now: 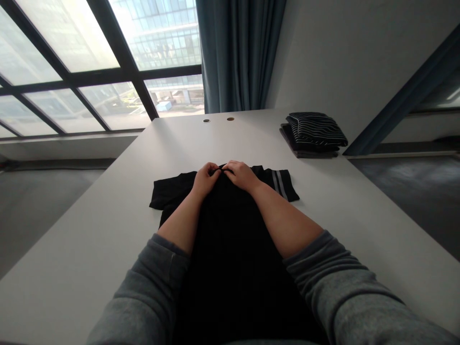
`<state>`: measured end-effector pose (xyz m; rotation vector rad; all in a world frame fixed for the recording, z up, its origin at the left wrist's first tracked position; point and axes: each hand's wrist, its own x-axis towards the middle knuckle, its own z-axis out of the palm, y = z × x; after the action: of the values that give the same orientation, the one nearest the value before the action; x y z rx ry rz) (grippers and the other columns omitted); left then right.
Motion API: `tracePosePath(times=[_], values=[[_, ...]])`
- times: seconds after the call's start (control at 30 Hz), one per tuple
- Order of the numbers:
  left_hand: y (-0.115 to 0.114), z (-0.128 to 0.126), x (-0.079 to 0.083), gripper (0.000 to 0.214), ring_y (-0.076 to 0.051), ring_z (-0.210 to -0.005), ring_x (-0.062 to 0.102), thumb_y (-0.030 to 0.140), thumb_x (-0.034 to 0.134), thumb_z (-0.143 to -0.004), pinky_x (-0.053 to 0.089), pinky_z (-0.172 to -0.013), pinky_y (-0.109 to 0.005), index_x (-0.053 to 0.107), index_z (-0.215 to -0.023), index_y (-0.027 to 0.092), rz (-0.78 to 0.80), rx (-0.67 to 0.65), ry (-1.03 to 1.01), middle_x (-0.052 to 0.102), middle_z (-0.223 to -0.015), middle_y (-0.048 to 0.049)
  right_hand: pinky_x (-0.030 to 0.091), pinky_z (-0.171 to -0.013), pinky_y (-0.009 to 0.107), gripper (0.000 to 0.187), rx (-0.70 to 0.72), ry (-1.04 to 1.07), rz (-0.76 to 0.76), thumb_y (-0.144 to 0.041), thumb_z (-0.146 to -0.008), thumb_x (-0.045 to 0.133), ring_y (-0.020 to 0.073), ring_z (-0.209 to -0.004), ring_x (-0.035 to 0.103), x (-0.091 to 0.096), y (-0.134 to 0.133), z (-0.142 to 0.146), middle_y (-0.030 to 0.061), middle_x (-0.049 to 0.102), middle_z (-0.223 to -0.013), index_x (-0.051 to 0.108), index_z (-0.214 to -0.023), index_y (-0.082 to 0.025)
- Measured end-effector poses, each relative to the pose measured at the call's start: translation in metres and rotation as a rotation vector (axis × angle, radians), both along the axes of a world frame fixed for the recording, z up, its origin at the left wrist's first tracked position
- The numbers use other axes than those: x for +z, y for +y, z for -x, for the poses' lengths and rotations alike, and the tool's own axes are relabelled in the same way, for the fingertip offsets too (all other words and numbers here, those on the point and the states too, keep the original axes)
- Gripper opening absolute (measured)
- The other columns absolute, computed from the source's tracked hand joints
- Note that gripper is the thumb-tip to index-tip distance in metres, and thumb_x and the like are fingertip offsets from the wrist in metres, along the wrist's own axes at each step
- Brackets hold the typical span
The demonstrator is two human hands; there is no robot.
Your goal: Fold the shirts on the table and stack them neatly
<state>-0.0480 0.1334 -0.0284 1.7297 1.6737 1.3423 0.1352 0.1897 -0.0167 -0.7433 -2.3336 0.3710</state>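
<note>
A black short-sleeved shirt lies spread flat on the white table, its collar pointing away from me. The right sleeve carries two white stripes. My left hand and my right hand meet at the collar, fingers curled and pinching the neckline fabric. Both forearms rest over the body of the shirt, grey sleeves pushed up to the elbows.
A stack of folded clothes, a striped black-and-white piece on top, sits at the table's far right. Two round cable holes mark the far edge. Large windows and a blue curtain stand behind the table.
</note>
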Motion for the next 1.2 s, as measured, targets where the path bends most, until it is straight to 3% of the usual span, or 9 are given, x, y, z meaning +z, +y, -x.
tracePosePath(times=[0.23, 0.43, 0.7, 0.87, 1.03, 1.2], values=[[0.001, -0.003, -0.001, 0.006, -0.016, -0.072, 0.055, 0.026, 0.067, -0.085, 0.044, -0.072, -0.03, 0.063, -0.089, 0.023, 0.05, 0.052, 0.061, 0.065, -0.083, 0.0019, 0.052, -0.098, 0.036, 0.021, -0.039, 0.017, 0.039, -0.013, -0.094, 0.061, 0.0241, -0.103, 0.069, -0.01, 0.003, 0.003, 0.0092, 0.076, -0.108, 0.077, -0.105, -0.019], [0.005, -0.001, -0.003, 0.005, -0.016, -0.075, 0.058, 0.023, 0.066, -0.083, 0.047, -0.074, -0.03, 0.062, -0.085, 0.022, 0.061, -0.003, 0.014, 0.064, -0.079, 0.0024, 0.052, -0.098, 0.036, 0.019, -0.066, 0.009, 0.058, -0.013, -0.093, 0.062, 0.0242, -0.104, 0.069, -0.012, 0.004, 0.003, 0.0092, 0.076, -0.108, 0.076, -0.103, -0.019], [0.007, 0.005, -0.006, 0.012, -0.013, -0.066, 0.055, 0.028, 0.069, -0.082, 0.045, -0.065, -0.026, 0.064, -0.091, 0.022, 0.117, -0.082, -0.176, 0.06, -0.072, 0.0038, 0.05, -0.094, 0.034, 0.018, -0.039, 0.033, 0.04, -0.013, -0.091, 0.059, 0.0227, -0.1, 0.067, -0.01, 0.003, 0.002, 0.007, 0.073, -0.106, 0.073, -0.1, -0.02], [0.002, 0.004, 0.0, 0.011, -0.014, -0.073, 0.057, 0.027, 0.069, -0.084, 0.047, -0.072, -0.028, 0.061, -0.089, 0.022, 0.019, -0.116, -0.05, 0.062, -0.079, 0.0027, 0.051, -0.09, 0.033, 0.015, -0.084, 0.074, 0.083, -0.014, -0.088, 0.061, 0.0225, -0.095, 0.067, -0.008, 0.001, 0.002, 0.0063, 0.074, -0.102, 0.073, -0.096, -0.02], [0.002, 0.001, 0.0, 0.016, -0.018, -0.095, 0.065, 0.028, 0.071, -0.085, 0.051, -0.088, -0.032, 0.059, -0.095, 0.023, 0.0, -0.139, -0.027, 0.07, -0.099, -0.0008, 0.051, -0.09, 0.033, 0.014, -0.079, 0.096, 0.098, -0.016, -0.088, 0.061, 0.0219, -0.096, 0.067, -0.007, 0.0, 0.002, 0.0051, 0.074, -0.102, 0.073, -0.094, -0.021], [0.002, 0.004, 0.003, 0.017, -0.018, -0.093, 0.066, 0.022, 0.071, -0.083, 0.051, -0.091, -0.034, 0.058, -0.093, 0.023, -0.052, -0.129, 0.037, 0.07, -0.095, -0.0001, 0.051, -0.091, 0.035, 0.01, -0.107, 0.165, 0.184, -0.021, -0.088, 0.064, 0.0226, -0.095, 0.068, -0.007, -0.002, 0.004, 0.007, 0.075, -0.098, 0.073, -0.092, -0.019]])
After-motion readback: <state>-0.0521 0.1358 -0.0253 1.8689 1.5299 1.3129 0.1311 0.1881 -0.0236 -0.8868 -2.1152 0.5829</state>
